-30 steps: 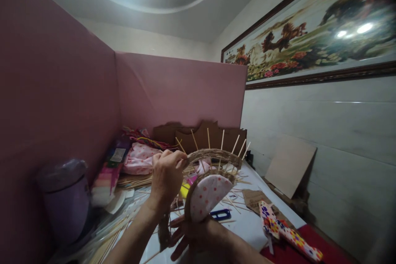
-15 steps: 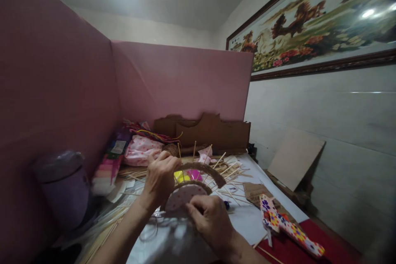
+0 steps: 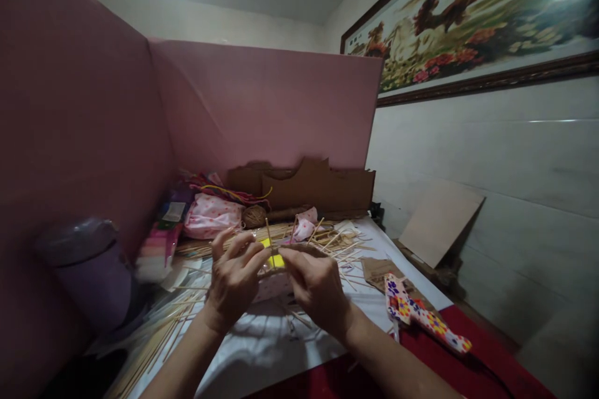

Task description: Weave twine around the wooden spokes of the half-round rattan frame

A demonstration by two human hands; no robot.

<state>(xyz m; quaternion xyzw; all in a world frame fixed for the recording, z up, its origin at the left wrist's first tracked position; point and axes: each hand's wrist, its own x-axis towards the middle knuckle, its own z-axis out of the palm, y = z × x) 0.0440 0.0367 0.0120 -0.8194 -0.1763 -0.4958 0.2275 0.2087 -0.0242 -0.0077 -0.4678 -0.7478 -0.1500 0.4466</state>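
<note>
Both my hands meet over a small woven basket [image 3: 281, 271] made of thin sticks and brown twine, with a pink dotted cloth base. My left hand [image 3: 231, 283] has its fingers pinched on the basket's left rim. My right hand [image 3: 316, 290] grips the rim from the right, fingers curled. A few upright sticks [image 3: 267, 230] poke out of the basket above my fingers. The basket sits low over the white sheet [image 3: 262, 349] on the table.
Loose sticks [image 3: 337, 240] lie scattered behind the basket. A pink dotted cloth bundle [image 3: 210, 215], a twine ball [image 3: 255, 216] and cardboard pieces [image 3: 304, 184] stand at the back. A purple lidded pot [image 3: 87, 268] is at left; a flower-patterned tool [image 3: 421, 315] lies at right.
The basket came down from upright in front of me to low over the table. My right hand moved from under it onto its rim. The camera tilted downward.
</note>
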